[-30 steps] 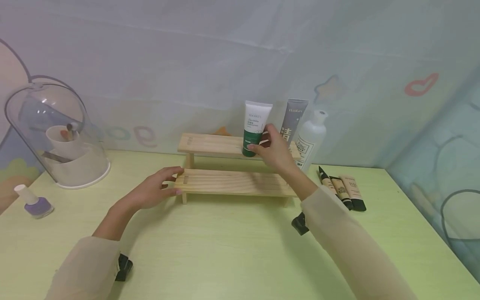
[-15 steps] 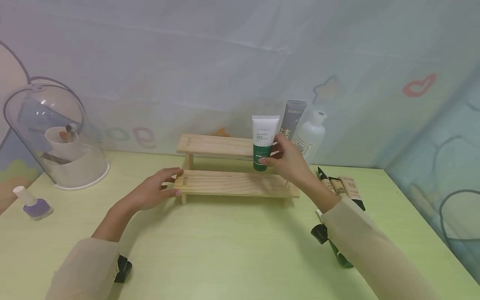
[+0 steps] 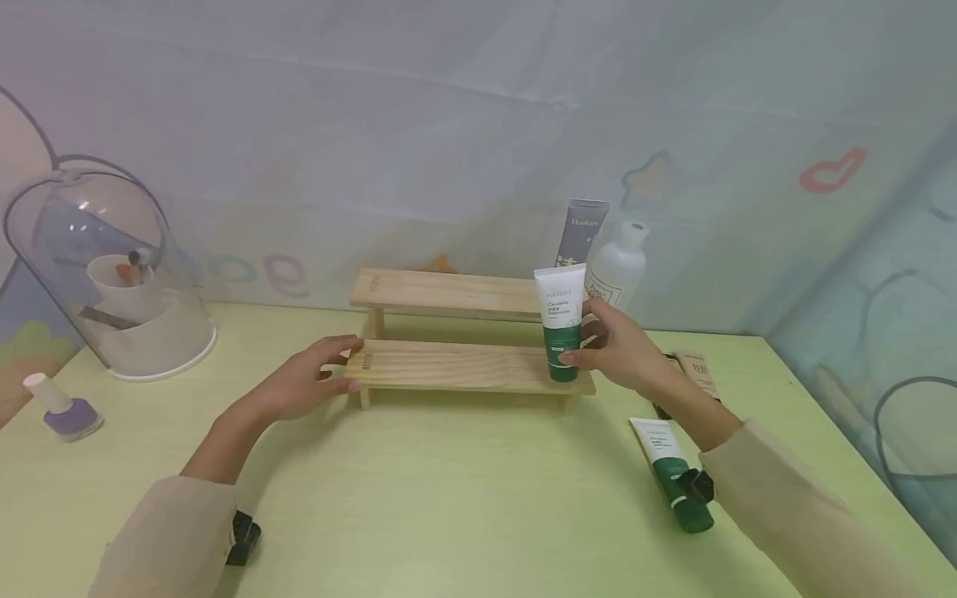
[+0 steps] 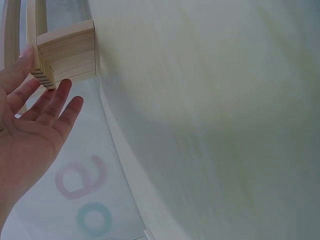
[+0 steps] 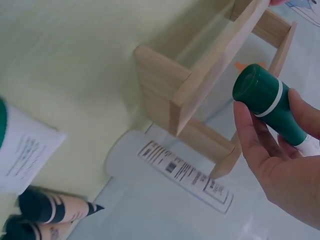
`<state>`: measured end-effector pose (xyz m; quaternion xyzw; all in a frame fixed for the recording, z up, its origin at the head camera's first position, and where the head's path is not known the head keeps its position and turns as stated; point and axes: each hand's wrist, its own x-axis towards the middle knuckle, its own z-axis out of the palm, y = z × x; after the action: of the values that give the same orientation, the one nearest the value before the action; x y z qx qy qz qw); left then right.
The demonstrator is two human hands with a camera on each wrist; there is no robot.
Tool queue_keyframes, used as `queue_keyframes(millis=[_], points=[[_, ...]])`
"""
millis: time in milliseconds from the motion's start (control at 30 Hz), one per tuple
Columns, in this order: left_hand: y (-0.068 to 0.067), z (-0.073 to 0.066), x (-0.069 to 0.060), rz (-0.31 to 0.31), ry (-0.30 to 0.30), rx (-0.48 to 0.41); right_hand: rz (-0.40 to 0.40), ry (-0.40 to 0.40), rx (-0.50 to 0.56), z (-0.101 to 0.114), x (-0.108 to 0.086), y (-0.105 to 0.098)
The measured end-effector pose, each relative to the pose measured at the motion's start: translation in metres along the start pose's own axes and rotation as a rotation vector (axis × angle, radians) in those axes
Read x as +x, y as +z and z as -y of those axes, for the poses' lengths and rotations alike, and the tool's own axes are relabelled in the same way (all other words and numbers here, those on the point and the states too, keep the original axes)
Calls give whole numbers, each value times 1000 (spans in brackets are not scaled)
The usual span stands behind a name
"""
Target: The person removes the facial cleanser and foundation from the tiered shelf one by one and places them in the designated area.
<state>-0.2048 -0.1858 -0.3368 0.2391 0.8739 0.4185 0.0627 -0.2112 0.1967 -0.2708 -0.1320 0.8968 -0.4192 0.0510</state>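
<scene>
In the head view my right hand point(image 3: 624, 349) grips a white-and-green squeeze tube point(image 3: 561, 320) near its green cap, which points down. The tube stands upright in front of the right end of the two-step wooden shelf point(image 3: 449, 365); in the right wrist view its green cap point(image 5: 270, 102) appears above the lower board. My left hand point(image 3: 306, 378) holds the left end of that lower board, thumb at the front corner and a finger at the back. Seen from the left wrist, the hand point(image 4: 37, 130) has its fingertips at the wooden board's end point(image 4: 42, 75).
A grey tube point(image 3: 583, 232) and a white bottle point(image 3: 619, 262) stand at the shelf's right. Another white-and-green tube point(image 3: 665, 465) lies near my right forearm, with beige tubes point(image 3: 699, 374) behind. Purple nail polish point(image 3: 73, 418) and a domed brush holder point(image 3: 149, 340) are at left.
My right hand has brought the tube from the upper step down, forward and to the right, to the lower step. The left hand stays at the shelf's end.
</scene>
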Motion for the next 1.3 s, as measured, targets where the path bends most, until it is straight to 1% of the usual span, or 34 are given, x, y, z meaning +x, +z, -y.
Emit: queue_keyframes(millis=[167, 333, 467, 667, 833, 933, 1067, 1167, 1300], points=[[0, 1, 0, 0, 3, 9, 37, 43, 5, -13, -13, -11], [0, 2, 0, 1, 2, 5, 58, 118, -27, -28, -24, -23], [0, 3, 0, 3, 2, -3, 80, 145, -35, -40, -34, -33], [0, 2, 1, 4, 4, -5, 102, 201, 14, -59, -48, -48], [0, 2, 1, 10, 6, -2, 117, 228, 59, -75, -60, -60], [0, 2, 1, 11, 5, -1, 138, 242, 84, -84, -69, -67], [0, 2, 2, 12, 4, -3, 159, 284, 106, -96, -81, -76], [0, 2, 2, 14, 3, -2, 182, 309, 126, -103, -91, -80], [0, 3, 2, 17, 3, 3, 223, 321, 149, -114, -104, -84]])
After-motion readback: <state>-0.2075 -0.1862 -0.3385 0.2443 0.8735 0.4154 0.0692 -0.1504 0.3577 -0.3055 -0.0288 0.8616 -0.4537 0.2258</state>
